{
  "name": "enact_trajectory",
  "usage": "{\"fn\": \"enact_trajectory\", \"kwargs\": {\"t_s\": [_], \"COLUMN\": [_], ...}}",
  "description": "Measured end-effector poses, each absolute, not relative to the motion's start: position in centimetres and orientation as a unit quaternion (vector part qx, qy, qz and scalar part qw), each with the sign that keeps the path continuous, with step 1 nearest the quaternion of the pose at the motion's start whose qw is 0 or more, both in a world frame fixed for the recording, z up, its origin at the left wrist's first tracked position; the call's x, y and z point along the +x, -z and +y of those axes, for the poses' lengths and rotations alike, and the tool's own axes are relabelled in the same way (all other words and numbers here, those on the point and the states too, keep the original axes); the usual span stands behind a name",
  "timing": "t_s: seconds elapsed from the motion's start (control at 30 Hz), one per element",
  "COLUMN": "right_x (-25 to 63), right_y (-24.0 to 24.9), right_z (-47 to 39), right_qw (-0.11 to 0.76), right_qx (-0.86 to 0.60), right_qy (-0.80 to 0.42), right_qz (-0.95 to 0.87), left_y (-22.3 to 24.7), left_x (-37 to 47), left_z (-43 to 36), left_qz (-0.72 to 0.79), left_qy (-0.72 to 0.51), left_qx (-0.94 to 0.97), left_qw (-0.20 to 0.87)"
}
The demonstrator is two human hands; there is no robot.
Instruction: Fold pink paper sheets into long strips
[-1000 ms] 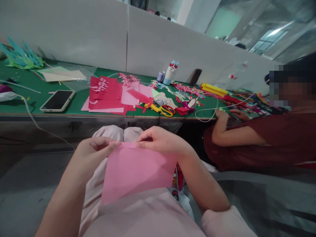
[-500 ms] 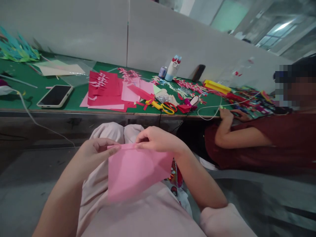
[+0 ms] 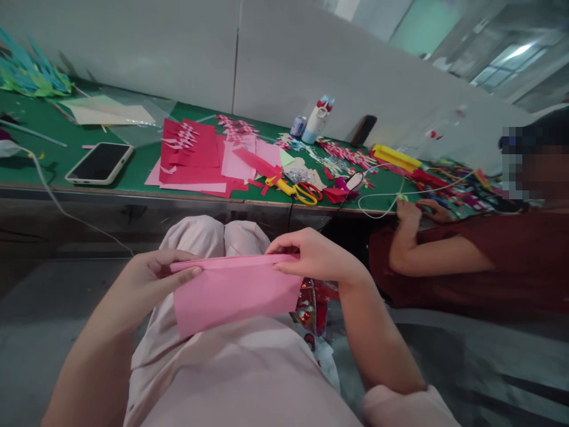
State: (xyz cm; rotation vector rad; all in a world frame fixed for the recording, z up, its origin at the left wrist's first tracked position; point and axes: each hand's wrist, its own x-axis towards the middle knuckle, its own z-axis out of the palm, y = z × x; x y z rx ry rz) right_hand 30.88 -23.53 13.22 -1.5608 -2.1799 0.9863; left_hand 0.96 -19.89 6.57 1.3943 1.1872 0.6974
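A pink paper sheet [image 3: 235, 293] hangs over my lap, with a narrow folded strip along its top edge. My left hand [image 3: 164, 276] pinches the top left corner between thumb and fingers. At the top right corner, my right hand [image 3: 306, 255] pinches the same folded edge. The lower part of the sheet rests against my light-coloured clothes. On the green table beyond lie red paper sheets [image 3: 191, 157], pink paper pieces and yellow-handled scissors [image 3: 304, 193].
A phone [image 3: 100, 163] lies on the table's left part, near a white cable. A bottle [image 3: 317, 121], a can [image 3: 297, 126] and a yellow tray [image 3: 395, 157] stand farther back. Another person's hands [image 3: 409, 213] are at the right, by the table edge.
My right hand has slid right along the paper's top edge and my left hand has moved slightly left. The hands are farther apart, and the folded strip shows along its length.
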Motion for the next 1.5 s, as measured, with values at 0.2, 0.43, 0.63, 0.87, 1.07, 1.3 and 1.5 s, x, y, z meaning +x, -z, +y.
{"fn": "enact_trajectory", "kwargs": {"t_s": [0.2, 0.43, 0.63, 0.87, 1.07, 1.3, 1.5], "right_x": [31.6, 31.5, 31.3, 31.2, 30.1, 27.3, 27.0], "right_y": [-11.9, -10.8, -10.2, -10.1, -11.2, -12.0, -12.2], "right_z": [-24.6, -25.0, -24.9, -24.5, -23.9, -22.9, -22.7], "right_qw": [0.246, 0.313, 0.334, 0.317, 0.233, 0.253, 0.283], "right_qx": [-0.544, -0.564, -0.570, -0.565, -0.540, -0.455, -0.417], "right_qy": [-0.359, -0.385, -0.391, -0.392, -0.321, -0.277, -0.312], "right_qz": [-0.717, -0.660, -0.641, -0.653, -0.742, -0.808, -0.805], "left_y": [-6.9, -7.0, -7.0, -7.3, -7.2, -7.2, -7.0], "left_x": [0.9, 1.1, 0.9, 1.5, 1.3, 2.1, 1.7], "left_z": [-20.2, -20.3, -20.5, -20.7, -21.1, -21.7, -22.0], "left_qz": [0.519, 0.522, 0.527, 0.548, 0.557, 0.508, 0.434], "left_qy": [-0.337, -0.344, -0.358, -0.367, -0.384, -0.445, -0.480], "left_qx": [0.478, 0.447, 0.442, 0.404, 0.500, 0.625, 0.693], "left_qw": [0.624, 0.640, 0.631, 0.634, 0.540, 0.391, 0.318]}}
